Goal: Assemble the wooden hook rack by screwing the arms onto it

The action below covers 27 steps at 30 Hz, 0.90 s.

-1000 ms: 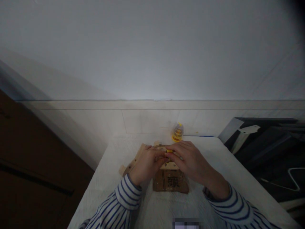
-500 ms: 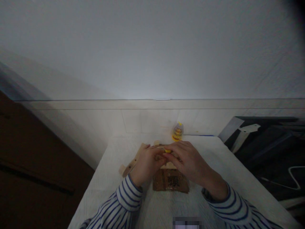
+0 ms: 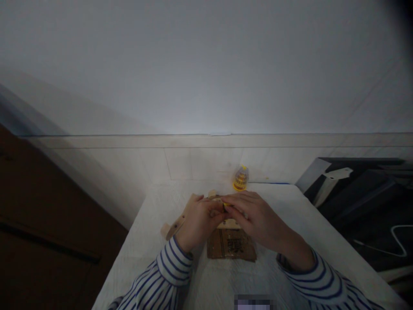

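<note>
My left hand (image 3: pixel 198 219) and my right hand (image 3: pixel 260 217) meet above the middle of the table, fingertips almost touching. Between the thumb and fingers of my right hand is a small yellow piece (image 3: pixel 225 205), mostly covered, its kind too small to tell. The fingers of my left hand are curled against that same spot; what they grip is hidden. Beneath the hands lies a pale wooden piece (image 3: pixel 229 224) with dark holes. Another wooden strip with holes (image 3: pixel 176 226) sticks out left of my left hand. Nearer to me lies brown cardboard (image 3: pixel 230 245) with a black printed character.
A small clear and yellow bottle (image 3: pixel 240 178) stands at the back of the white-covered table (image 3: pixel 138 254), near the wall. To the right are dark panels and a white cable (image 3: pixel 398 255). A brown wooden surface (image 3: pixel 58 224) is on the left. A pixelated object (image 3: pixel 253 303) shows at the bottom edge.
The yellow piece looks turned between my fingers, and my right forearm has shifted slightly to the right. My left hand, the wooden pieces and the cardboard are where they were.
</note>
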Available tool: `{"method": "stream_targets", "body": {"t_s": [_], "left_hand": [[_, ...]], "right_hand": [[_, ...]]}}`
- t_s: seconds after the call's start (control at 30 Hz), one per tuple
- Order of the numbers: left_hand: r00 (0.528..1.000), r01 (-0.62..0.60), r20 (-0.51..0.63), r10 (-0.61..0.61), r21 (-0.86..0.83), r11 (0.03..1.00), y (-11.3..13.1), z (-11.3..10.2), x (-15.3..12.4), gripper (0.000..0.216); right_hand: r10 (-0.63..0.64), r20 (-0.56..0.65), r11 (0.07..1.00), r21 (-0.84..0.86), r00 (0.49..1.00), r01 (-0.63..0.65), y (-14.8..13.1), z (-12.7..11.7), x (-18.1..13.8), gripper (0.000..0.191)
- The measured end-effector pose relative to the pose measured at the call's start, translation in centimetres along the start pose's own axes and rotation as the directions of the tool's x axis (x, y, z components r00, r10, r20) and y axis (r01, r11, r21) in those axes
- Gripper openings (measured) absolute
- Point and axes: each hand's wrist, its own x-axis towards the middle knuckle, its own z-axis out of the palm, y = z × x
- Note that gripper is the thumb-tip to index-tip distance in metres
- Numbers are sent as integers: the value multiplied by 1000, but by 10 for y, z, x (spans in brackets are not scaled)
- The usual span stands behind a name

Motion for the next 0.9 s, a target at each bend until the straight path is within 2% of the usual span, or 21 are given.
{"method": "stream_targets", "body": {"t_s": [0.27,0.63,0.9], "left_hand": [[999,-32,18,32,-10,999,-2,0,-2,9],[986,-154,75,151,24,988,4,-5,0,13],[979,-195,64,194,15,981,7,-8,1,12]], "right_hand": [[13,-3,999,-52,1000,-13,-1,-1,-1,21],[30,0,992,-122,1000,-30,0,-1,-3,17],[37,5,989,-140,999,-36,2,1,-4,18]]}}
